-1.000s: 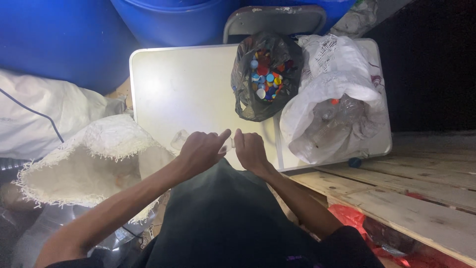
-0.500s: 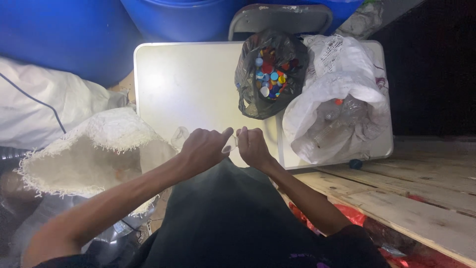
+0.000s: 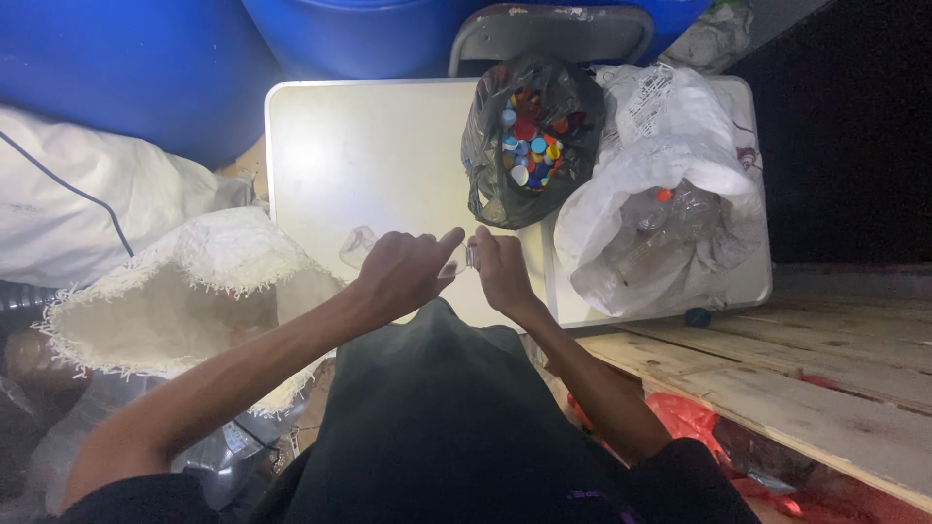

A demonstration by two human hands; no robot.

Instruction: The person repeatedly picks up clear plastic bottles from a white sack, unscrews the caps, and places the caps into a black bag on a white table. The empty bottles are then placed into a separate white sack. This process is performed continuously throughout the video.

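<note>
Both hands meet over the desk [image 3: 388,146] edge, the left hand [image 3: 403,272] and right hand [image 3: 503,272] pinching a small clear bottle [image 3: 470,256] between them, its long axis three-to-nine, the black bag of caps [image 3: 529,146] at twelve.

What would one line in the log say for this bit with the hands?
left hand: grips clear plastic bottle | right hand: at its neck | beyond: black bag of bottle caps, white bag of bottles | surface: white table

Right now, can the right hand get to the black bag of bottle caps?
Probably yes: the right hand is just below the black bag, whose mouth is open, with nothing between them, though it is busy with a clear bottle.
</note>
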